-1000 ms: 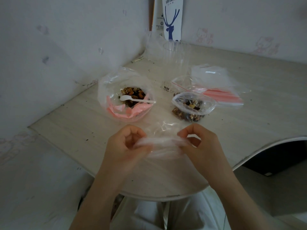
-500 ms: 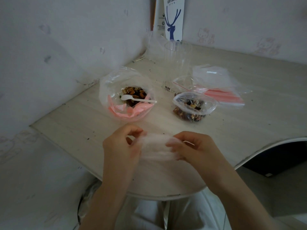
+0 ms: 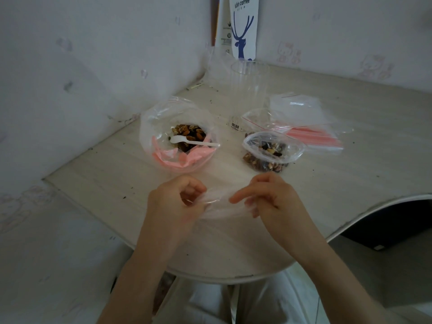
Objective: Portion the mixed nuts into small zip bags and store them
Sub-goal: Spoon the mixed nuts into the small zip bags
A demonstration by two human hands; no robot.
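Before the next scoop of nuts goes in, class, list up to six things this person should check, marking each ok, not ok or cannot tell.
1. Grip on the small clear bag by left hand and right hand: ok.
2. Its mouth pulled open: cannot tell, the plastic is blurred.
3. The white spoon lying ready in the large nut bag: ok.
4. Some nuts left to portion: ok.
5. A hand free for the spoon: not ok, both hold the bag.
6. The filled bag zipped: not ok, its mouth gapes.
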